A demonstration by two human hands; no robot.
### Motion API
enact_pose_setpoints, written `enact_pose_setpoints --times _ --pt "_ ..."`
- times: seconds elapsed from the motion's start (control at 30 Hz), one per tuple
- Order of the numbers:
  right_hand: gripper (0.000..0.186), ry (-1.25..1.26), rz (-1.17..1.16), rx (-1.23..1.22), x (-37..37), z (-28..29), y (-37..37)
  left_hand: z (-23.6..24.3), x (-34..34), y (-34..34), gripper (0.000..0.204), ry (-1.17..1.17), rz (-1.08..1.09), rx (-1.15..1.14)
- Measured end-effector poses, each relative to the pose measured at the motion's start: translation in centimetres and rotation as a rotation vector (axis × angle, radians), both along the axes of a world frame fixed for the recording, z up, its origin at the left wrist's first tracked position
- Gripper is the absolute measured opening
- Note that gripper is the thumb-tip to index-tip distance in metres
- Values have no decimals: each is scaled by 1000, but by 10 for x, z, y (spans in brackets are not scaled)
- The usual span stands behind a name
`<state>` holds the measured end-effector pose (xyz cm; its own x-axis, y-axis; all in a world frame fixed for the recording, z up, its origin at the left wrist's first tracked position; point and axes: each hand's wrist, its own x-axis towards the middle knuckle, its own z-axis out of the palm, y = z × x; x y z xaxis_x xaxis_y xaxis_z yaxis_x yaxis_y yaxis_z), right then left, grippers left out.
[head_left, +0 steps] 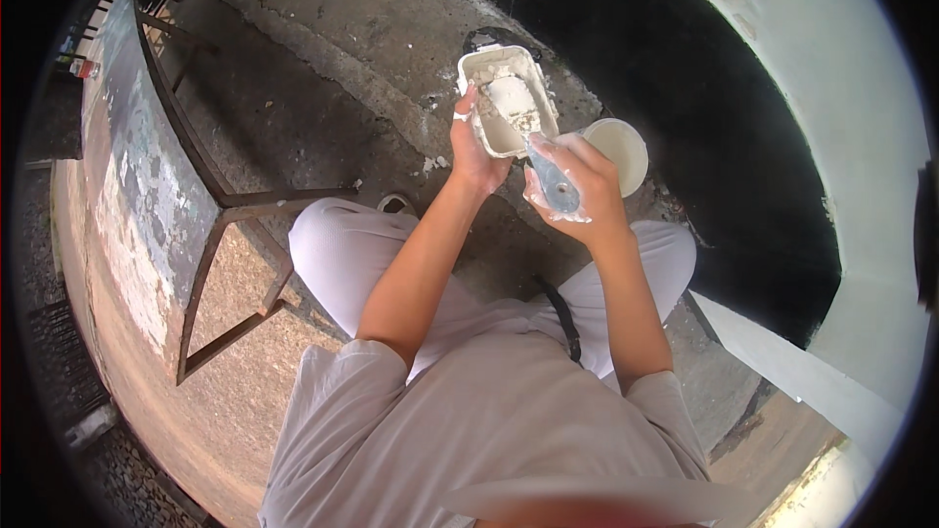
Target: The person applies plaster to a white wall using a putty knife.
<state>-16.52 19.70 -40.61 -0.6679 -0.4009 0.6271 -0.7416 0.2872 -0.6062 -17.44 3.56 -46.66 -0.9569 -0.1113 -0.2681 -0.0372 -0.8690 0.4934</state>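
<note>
My left hand is closed around the near left side of a small white rectangular tub, its thumb up along the outer wall. White paste lies inside the tub. In my right hand is a putty knife with a grey-blue handle that has a hole near its end. Its blade reaches into the tub and is coated with paste, so its edge is hidden. White smears mark the fingers of both hands. Just right of the tub stands a round white bucket, partly behind my right hand.
On the left, a worn, paint-flaked board on a rusty metal frame stands close to my left knee. A black-painted surface and a pale wall curve along the right. Stained concrete lies ahead with white specks.
</note>
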Motion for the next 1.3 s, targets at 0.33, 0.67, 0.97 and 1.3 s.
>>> enact_pose_setpoints --times 0.33,0.67,0.97,1.3 --pt "40 -144 187 128 6 -14 11 -3 12 -4 61 25 30 13" --pt "38 -198 179 124 5 4 16 -11 14 2 65 52 -48 29" --pt "40 -101 63 78 -4 5 5 -3 13 13 69 32 26 14" --pt "42 -174 106 103 13 -2 9 0 20 15 66 69 2 44"
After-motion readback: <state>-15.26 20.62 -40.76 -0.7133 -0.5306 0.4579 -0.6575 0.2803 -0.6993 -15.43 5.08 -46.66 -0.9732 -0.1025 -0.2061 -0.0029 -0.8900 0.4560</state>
